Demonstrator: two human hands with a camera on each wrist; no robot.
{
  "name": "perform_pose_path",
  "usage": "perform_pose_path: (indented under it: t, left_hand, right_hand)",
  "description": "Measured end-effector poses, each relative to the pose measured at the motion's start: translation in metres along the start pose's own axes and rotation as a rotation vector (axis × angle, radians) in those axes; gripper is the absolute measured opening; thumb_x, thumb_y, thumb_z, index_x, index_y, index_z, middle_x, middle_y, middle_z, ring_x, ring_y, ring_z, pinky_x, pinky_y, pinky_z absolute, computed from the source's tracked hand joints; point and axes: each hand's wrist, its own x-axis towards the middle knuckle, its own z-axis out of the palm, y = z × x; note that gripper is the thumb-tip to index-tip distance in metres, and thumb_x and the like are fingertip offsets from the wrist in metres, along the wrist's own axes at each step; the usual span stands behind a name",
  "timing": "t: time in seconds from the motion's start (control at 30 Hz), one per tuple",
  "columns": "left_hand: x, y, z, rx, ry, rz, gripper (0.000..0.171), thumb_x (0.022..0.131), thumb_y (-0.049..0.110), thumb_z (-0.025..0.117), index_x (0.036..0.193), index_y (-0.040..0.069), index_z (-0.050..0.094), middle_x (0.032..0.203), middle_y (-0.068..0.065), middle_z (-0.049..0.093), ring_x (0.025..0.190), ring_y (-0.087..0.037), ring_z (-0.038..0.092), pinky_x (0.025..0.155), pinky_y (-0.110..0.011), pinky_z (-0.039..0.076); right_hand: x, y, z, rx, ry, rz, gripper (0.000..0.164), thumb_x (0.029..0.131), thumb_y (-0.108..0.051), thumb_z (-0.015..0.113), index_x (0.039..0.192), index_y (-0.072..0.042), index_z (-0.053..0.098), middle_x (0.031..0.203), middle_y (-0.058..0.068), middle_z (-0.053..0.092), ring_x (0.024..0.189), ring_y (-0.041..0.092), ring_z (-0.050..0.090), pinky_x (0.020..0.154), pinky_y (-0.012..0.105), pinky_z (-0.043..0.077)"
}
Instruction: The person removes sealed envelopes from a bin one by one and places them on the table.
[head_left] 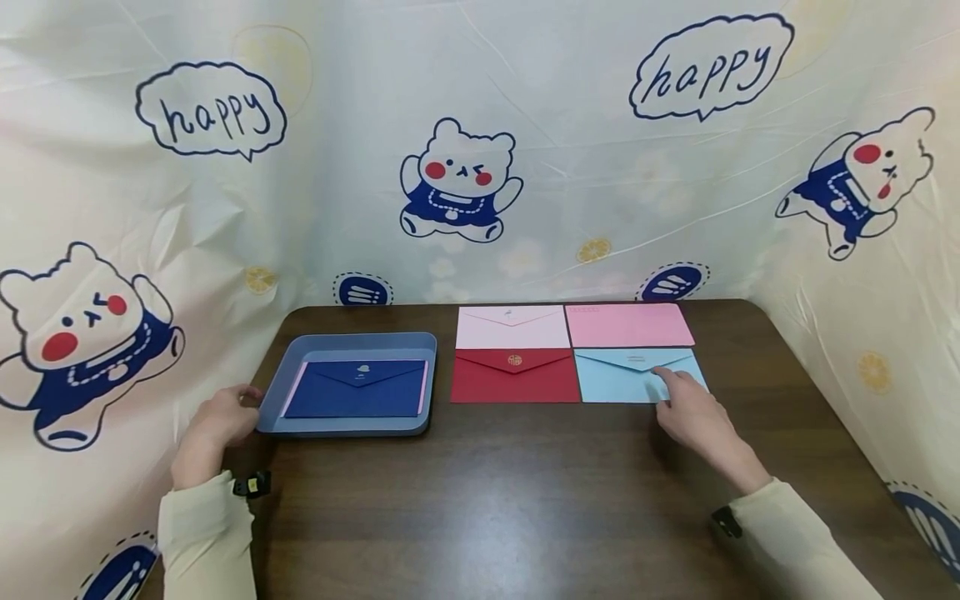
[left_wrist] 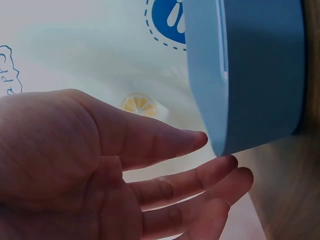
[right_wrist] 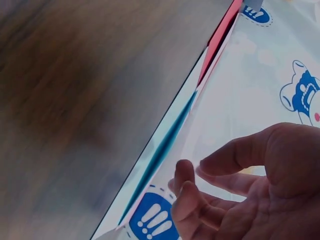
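Note:
At the left, a blue-grey tray [head_left: 345, 427] holds a navy envelope [head_left: 360, 402], with a pink edge showing from beneath it. My left hand [head_left: 225, 419] is at the tray's left side. In the left wrist view, its thumb and fingers are apart around the corner of the tray [left_wrist: 265, 75], without a plain grip. My right hand [head_left: 696, 417] is over the front right part of a light blue envelope [head_left: 611, 383], index finger extended toward it. The right wrist view shows that hand [right_wrist: 240, 180] loosely bent, holding nothing; whether a fingertip touches the envelope I cannot tell.
Left of the light blue envelope lies a red envelope [head_left: 514, 387]. Behind these are a white envelope [head_left: 513, 333] and a pink envelope [head_left: 630, 325]. All rest on a dark wooden table [head_left: 480, 500]. A printed curtain [head_left: 570, 167] hangs behind and at both sides.

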Motion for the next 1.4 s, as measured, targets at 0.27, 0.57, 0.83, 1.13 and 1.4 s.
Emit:
perform_pose_path:
  t: [0.27,0.57,0.83,1.13,1.4]
  left_hand:
    - [-0.004,0.006,-0.003,0.015,0.028,0.015,0.049,0.102,0.014,0.049,0.144,-0.011,0.046,0.139,-0.045,0.047,0.114,-0.057,0.053,0.089,-0.064,0.048]
    - [-0.008,0.02,0.0,0.021,0.12,0.097,0.046,0.102,0.012,0.05,0.141,-0.012,0.05,0.124,-0.038,0.059,0.097,-0.045,0.059,0.076,-0.051,0.049]
    - [-0.007,0.032,0.004,0.013,0.153,0.135,0.045,0.101,0.011,0.052,0.14,-0.012,0.053,0.128,-0.035,0.061,0.093,-0.039,0.058,0.068,-0.04,0.045]
    - [0.001,0.035,0.011,-0.023,0.13,0.136,0.042,0.102,0.009,0.051,0.138,-0.013,0.054,0.121,-0.037,0.06,0.092,-0.041,0.059,0.072,-0.047,0.05]
    - [0.014,0.039,0.01,0.019,0.123,0.197,0.039,0.1,0.01,0.054,0.131,-0.014,0.059,0.112,-0.034,0.066,0.09,-0.041,0.063,0.072,-0.046,0.05]
  right_hand:
    - [0.004,-0.014,0.002,0.08,0.045,-0.053,0.052,0.095,-0.002,0.059,0.146,0.004,0.054,0.132,0.033,0.061,0.107,0.044,0.062,0.083,0.06,0.054]
    - [0.015,-0.036,0.01,0.161,0.058,-0.097,0.049,0.095,-0.001,0.06,0.144,0.003,0.058,0.128,0.028,0.065,0.104,0.04,0.062,0.085,0.058,0.055]
    - [0.025,-0.073,0.022,0.216,0.056,-0.164,0.052,0.095,0.0,0.059,0.147,0.002,0.055,0.13,0.026,0.064,0.108,0.04,0.062,0.08,0.05,0.055]
    - [0.037,-0.102,0.034,0.286,-0.011,-0.198,0.055,0.097,-0.003,0.059,0.15,0.004,0.051,0.134,0.024,0.063,0.094,0.028,0.059,0.083,0.043,0.054]
    - [0.049,-0.133,0.041,0.368,-0.027,-0.232,0.052,0.096,-0.004,0.06,0.147,0.0,0.054,0.138,0.023,0.061,0.109,0.033,0.06,0.085,0.043,0.055]
